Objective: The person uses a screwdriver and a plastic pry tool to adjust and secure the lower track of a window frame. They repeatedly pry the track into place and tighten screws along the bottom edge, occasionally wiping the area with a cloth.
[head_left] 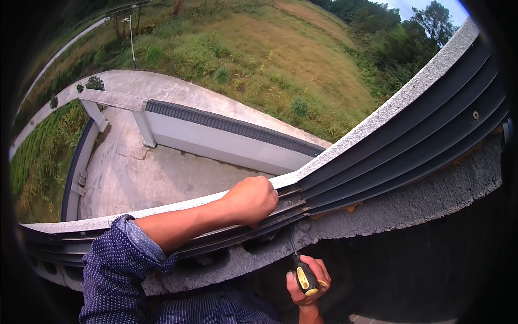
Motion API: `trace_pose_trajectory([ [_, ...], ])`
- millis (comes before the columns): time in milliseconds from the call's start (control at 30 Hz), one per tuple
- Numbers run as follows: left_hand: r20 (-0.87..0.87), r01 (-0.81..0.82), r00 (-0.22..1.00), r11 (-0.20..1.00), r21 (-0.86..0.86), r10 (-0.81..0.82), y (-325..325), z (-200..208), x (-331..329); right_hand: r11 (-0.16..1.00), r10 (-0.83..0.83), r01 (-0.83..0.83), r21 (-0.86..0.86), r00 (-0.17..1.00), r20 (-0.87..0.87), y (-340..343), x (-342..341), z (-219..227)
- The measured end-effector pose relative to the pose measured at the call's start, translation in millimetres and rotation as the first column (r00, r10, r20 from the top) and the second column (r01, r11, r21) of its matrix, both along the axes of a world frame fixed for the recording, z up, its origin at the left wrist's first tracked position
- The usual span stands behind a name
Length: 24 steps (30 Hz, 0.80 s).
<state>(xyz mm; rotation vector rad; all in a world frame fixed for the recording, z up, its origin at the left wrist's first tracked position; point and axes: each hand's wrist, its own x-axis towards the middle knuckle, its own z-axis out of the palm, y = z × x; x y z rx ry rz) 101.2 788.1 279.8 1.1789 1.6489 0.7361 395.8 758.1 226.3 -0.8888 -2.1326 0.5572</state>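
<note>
My right hand point(318, 270) is wrapped round the black and yellow handle of a screwdriver point(304, 276). Its thin shaft points up toward the rough grey sill, just under the dark window frame point(388, 146). My left hand point(251, 201) rests closed on the grooved frame track, left of the corner where two frame lengths meet. The fingers curl down out of sight, so I cannot make out what they hold, if anything.
A screw head point(476, 115) sits in the right frame length. Speckled pale stone point(388, 105) edges the frame outside. Rough grey masonry point(410, 200) with hollows runs along the inner side. Far below lie a paved yard point(178, 175), a white wall point(216, 141) and grassland.
</note>
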Motion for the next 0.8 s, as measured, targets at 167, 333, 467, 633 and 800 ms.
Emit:
trace_pose_trajectory([
  [167,-0.267,0.075,0.963,0.981,0.177,-0.025,0.2,-19.6,2.0,0.998,-0.026,0.026,-0.056,1.0,0.004,-6.3,6.4,-4.5],
  [333,-0.385,0.074,0.923,0.976,0.204,0.011,-3.8,-21.9,9.8,0.998,-0.035,0.034,-0.056,0.999,-0.013,-10.7,7.5,-3.0],
  [467,-0.434,0.108,0.901,0.965,0.24,0.007,-15.1,-8.2,0.2,0.999,-0.033,0.031,-0.033,0.998,-0.045,-12.2,9.7,-5.4],
  [633,-0.571,0.143,0.821,0.97,0.197,-0.005,-43.7,-1.9,-21.0,0.998,-0.038,0.035,-0.055,0.998,-0.05,-14.2,12.3,-5.0],
  [800,-0.593,0.144,0.805,0.978,0.15,-0.028,-71.1,7.6,-21.1,0.998,-0.013,0.011,-0.056,0.999,-0.033,-13.8,9.0,-3.8],
])
